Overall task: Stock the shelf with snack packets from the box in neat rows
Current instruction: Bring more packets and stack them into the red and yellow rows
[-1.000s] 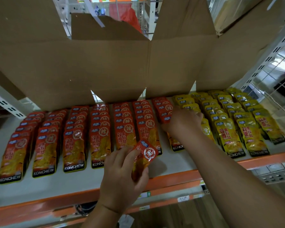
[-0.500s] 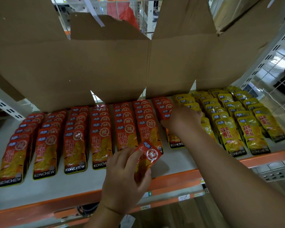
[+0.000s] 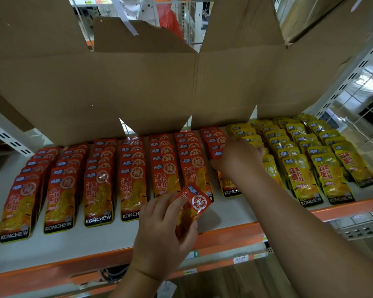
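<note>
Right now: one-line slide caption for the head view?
Left hand grips a red packet; right hand rests on the rightmost red row.

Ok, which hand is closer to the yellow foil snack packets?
Right. The right hand lies over the last red packet row, directly beside the yellow foil snack packets; the left hand is farther left, near the shelf front, holding one red foil packet.

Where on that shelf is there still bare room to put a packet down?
Bare shelf runs along the front, between the red rows and the orange edge. Farther back, red and yellow rows lie packed under the box flaps.
</note>
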`<state>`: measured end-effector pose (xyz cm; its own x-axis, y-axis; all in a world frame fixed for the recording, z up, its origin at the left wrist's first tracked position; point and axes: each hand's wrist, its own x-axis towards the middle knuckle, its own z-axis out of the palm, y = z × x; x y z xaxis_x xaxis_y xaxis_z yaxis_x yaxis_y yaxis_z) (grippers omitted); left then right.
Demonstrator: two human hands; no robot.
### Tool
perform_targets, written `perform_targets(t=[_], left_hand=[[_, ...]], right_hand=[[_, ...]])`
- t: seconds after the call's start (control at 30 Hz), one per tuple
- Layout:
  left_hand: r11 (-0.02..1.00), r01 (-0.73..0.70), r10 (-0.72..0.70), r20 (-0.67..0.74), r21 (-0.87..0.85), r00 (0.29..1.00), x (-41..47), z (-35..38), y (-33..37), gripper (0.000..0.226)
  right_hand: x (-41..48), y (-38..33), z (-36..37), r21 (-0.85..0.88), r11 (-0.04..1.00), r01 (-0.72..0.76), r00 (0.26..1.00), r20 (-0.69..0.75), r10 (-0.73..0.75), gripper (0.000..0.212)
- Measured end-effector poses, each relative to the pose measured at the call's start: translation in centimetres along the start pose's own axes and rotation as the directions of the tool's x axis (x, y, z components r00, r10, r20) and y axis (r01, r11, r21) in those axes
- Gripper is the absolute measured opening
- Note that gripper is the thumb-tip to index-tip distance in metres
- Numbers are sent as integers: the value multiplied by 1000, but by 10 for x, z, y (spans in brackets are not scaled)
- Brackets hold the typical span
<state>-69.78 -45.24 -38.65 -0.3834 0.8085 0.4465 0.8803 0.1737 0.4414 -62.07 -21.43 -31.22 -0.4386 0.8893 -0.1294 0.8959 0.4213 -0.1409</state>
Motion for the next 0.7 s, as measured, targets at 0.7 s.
perform_targets(t=[0.7], left_hand=[[990,132,-134,-47,-54,990,4,-1,3,51]], right_hand=[[-30,2,5,50,987,151,976,-165,-141,44]])
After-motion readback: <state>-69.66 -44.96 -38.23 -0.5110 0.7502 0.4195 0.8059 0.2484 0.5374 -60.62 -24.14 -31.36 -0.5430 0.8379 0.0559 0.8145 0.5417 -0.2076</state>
